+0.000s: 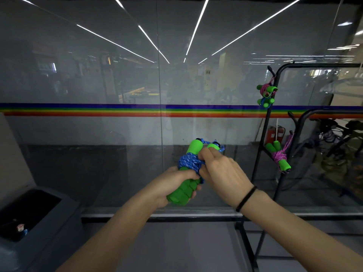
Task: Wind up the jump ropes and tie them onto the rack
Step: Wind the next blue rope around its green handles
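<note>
The held jump rope (189,160) has bright green handles and a blue cord flecked white. A pink-corded rope (280,156) with green handles hangs on the black rack (275,95); a rainbow stripe (98,110) crosses the glass wall (78,75).

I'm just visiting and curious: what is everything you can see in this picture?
blue jump rope: one, blue cord, green handles, in both hands
hung ropes: seemingly three, pink and blue, on rack
rack: at least one, black, right
rainbow stripe: one, across glass wall
bin: one, grey, lower left
fire extinguisher: one, red, behind glass
wristband: one, black, right wrist
left hand: grips handles
right hand: pinches cord
</note>
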A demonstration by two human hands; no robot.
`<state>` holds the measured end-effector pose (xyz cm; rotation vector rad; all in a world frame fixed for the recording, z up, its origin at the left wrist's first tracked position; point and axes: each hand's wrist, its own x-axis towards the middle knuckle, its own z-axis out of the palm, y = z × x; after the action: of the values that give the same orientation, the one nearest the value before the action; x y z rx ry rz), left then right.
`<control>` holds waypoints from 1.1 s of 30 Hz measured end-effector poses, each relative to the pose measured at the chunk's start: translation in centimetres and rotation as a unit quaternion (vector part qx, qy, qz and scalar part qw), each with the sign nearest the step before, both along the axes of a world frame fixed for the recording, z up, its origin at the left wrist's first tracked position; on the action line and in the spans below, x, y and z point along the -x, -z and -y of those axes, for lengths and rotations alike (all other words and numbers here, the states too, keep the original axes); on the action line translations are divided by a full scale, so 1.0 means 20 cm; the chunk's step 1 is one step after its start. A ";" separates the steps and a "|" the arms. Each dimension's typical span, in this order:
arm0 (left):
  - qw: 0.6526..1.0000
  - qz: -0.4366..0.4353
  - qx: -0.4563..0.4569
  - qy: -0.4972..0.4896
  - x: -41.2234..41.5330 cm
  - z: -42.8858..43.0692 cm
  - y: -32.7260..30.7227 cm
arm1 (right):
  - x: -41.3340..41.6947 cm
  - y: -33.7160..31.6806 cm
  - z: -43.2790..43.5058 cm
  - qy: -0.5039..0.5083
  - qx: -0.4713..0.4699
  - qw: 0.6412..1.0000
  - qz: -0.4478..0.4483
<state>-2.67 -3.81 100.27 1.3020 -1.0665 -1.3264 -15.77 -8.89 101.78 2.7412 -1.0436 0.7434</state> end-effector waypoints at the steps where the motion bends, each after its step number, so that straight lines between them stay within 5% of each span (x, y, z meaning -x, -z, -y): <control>1: 1.000 -0.002 -0.002 0.003 0.00 0.00 0.00 | 0.00 0.01 -0.01 -0.001 0.001 1.000 -0.003; 11: 1.000 0.021 0.000 -0.011 0.00 -0.02 0.06 | 0.09 -0.04 0.06 -0.094 -0.268 0.959 0.003; 22: 0.999 -0.025 0.031 -0.002 0.02 -0.03 0.04 | 0.05 -0.02 0.04 -0.052 -0.113 0.987 0.099; 27: 0.999 -0.019 0.035 -0.020 0.04 -0.01 0.05 | 0.00 0.03 -0.01 -0.003 -0.064 0.996 0.054; 30: 0.999 -0.005 0.025 -0.037 0.03 -0.01 0.08 | 0.02 0.03 0.02 -0.034 -0.127 0.990 0.059; 33: 0.999 0.011 0.015 -0.043 0.03 -0.01 0.10 | 0.06 0.00 0.07 -0.062 -0.296 0.949 0.085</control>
<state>-3.19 -3.68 98.25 1.3271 -1.0310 -1.2304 -16.89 -10.22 101.73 3.3197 -1.3205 0.7997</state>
